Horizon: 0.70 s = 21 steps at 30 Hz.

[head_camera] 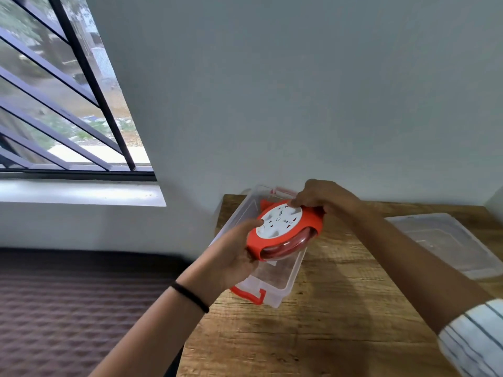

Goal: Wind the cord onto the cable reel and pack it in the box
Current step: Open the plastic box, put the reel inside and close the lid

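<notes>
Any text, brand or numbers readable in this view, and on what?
None can be read.
Reel: small dark marks on its white socket face, too blurred to read.
Box: a pale patch like a sticker inside, under the reel; no legible text.
Lid on the table: no print visible.
Both the left hand and right hand grip the reel.

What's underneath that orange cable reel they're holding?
The open clear plastic box sits beneath the cable reel, on the wooden table. Its visible near end looks bare; the part under the reel is hidden.
</notes>
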Each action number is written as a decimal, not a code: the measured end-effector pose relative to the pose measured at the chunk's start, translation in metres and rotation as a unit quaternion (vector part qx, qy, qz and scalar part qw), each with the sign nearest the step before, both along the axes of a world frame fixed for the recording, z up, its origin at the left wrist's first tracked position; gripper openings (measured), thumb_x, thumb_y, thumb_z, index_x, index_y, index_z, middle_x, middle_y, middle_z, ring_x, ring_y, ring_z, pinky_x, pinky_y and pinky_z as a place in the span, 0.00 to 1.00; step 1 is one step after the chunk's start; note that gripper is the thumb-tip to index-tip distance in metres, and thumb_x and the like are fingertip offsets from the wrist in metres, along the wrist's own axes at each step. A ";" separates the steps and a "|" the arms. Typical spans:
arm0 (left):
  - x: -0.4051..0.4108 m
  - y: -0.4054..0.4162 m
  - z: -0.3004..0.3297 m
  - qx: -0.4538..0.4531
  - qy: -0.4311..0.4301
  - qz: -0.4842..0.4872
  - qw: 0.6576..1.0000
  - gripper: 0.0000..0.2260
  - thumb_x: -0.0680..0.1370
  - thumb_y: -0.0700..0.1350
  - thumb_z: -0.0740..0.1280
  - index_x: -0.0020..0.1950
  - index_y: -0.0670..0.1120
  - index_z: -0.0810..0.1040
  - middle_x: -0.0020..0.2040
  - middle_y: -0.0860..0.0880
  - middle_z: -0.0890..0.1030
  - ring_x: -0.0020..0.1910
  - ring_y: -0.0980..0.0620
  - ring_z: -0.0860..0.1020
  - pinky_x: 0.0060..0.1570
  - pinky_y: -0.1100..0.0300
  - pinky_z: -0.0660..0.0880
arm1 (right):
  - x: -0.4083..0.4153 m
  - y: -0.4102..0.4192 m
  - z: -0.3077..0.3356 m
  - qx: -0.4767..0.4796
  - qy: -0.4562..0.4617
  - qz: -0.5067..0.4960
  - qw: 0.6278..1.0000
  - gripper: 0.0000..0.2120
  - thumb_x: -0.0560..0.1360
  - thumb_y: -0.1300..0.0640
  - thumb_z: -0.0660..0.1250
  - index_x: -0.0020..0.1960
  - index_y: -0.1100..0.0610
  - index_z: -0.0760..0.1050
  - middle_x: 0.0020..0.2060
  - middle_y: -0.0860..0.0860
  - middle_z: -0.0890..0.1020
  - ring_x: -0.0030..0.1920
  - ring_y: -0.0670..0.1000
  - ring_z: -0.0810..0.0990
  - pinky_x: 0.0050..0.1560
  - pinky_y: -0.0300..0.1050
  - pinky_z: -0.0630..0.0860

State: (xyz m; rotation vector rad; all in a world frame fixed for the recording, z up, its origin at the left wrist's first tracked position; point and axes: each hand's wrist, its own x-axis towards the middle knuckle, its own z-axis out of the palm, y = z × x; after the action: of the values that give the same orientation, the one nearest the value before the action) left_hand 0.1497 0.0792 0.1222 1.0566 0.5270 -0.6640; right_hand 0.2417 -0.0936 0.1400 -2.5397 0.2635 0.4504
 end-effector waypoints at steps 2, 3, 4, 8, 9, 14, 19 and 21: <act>0.007 -0.002 -0.001 -0.009 0.015 -0.025 1.000 0.15 0.78 0.46 0.66 0.59 0.37 0.73 0.54 0.40 0.84 0.50 0.46 0.82 0.49 0.58 0.80 | 0.001 0.007 -0.003 -0.040 0.004 0.019 0.999 0.16 0.76 0.54 0.67 0.59 0.62 0.73 0.54 0.56 0.77 0.46 0.52 0.72 0.35 0.40 0.67; 0.010 -0.003 -0.001 -0.019 0.024 -0.032 0.999 0.13 0.79 0.47 0.65 0.56 0.37 0.74 0.53 0.40 0.84 0.49 0.46 0.82 0.49 0.57 0.80 | 0.002 0.011 -0.005 -0.059 0.004 0.028 0.998 0.16 0.75 0.55 0.66 0.59 0.62 0.73 0.55 0.56 0.78 0.46 0.52 0.72 0.34 0.40 0.66; 0.012 -0.003 -0.002 -0.029 0.037 -0.033 0.998 0.13 0.79 0.47 0.64 0.53 0.37 0.74 0.54 0.40 0.83 0.51 0.46 0.82 0.54 0.56 0.79 | 0.004 0.014 -0.008 -0.074 0.004 0.036 0.997 0.16 0.75 0.55 0.66 0.60 0.62 0.73 0.57 0.56 0.78 0.46 0.52 0.72 0.35 0.40 0.67; 0.021 -0.006 -0.008 -0.022 0.058 -0.016 0.998 0.13 0.80 0.47 0.62 0.46 0.36 0.73 0.57 0.39 0.81 0.57 0.42 0.79 0.66 0.49 0.72 | 0.005 0.026 -0.015 -0.119 -0.003 0.080 0.990 0.19 0.75 0.55 0.67 0.63 0.63 0.72 0.61 0.57 0.77 0.54 0.55 0.76 0.45 0.42 0.67; 0.021 -0.007 -0.010 -0.015 0.059 -0.011 0.998 0.13 0.80 0.46 0.61 0.45 0.36 0.73 0.53 0.38 0.82 0.54 0.42 0.79 0.63 0.48 0.73 | 0.004 0.028 -0.016 -0.131 -0.007 0.095 0.987 0.20 0.75 0.54 0.67 0.63 0.63 0.72 0.62 0.57 0.76 0.58 0.55 0.76 0.47 0.42 0.68; 0.023 -0.007 -0.011 0.020 0.071 0.017 0.997 0.15 0.81 0.48 0.60 0.41 0.38 0.69 0.30 0.38 0.82 0.41 0.41 0.80 0.46 0.47 0.77 | 0.009 0.030 -0.032 -0.162 -0.019 0.136 0.977 0.12 0.74 0.52 0.68 0.53 0.58 0.76 0.54 0.54 0.81 0.41 0.50 0.78 0.37 0.39 0.69; 0.027 -0.005 -0.014 0.041 0.068 0.008 0.997 0.18 0.81 0.51 0.60 0.40 0.38 0.67 0.29 0.37 0.82 0.41 0.40 0.80 0.42 0.47 0.77 | 0.011 0.030 -0.040 -0.181 -0.027 0.137 0.974 0.11 0.73 0.49 0.69 0.44 0.55 0.72 0.43 0.52 0.80 0.32 0.48 0.74 0.36 0.41 0.71; 0.028 -0.004 -0.016 0.053 0.060 0.015 0.997 0.18 0.81 0.51 0.60 0.40 0.38 0.68 0.28 0.38 0.82 0.40 0.40 0.79 0.40 0.47 0.76 | 0.010 0.031 -0.043 -0.196 -0.027 0.150 0.969 0.14 0.73 0.47 0.69 0.51 0.57 0.75 0.50 0.53 0.82 0.41 0.51 0.78 0.44 0.44 0.75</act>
State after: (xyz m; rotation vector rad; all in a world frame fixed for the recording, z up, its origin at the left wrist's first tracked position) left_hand 0.1782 0.0756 0.1058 1.1098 0.6866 -0.6814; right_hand 0.2515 -0.0627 0.0966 -2.9919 -0.0629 0.4792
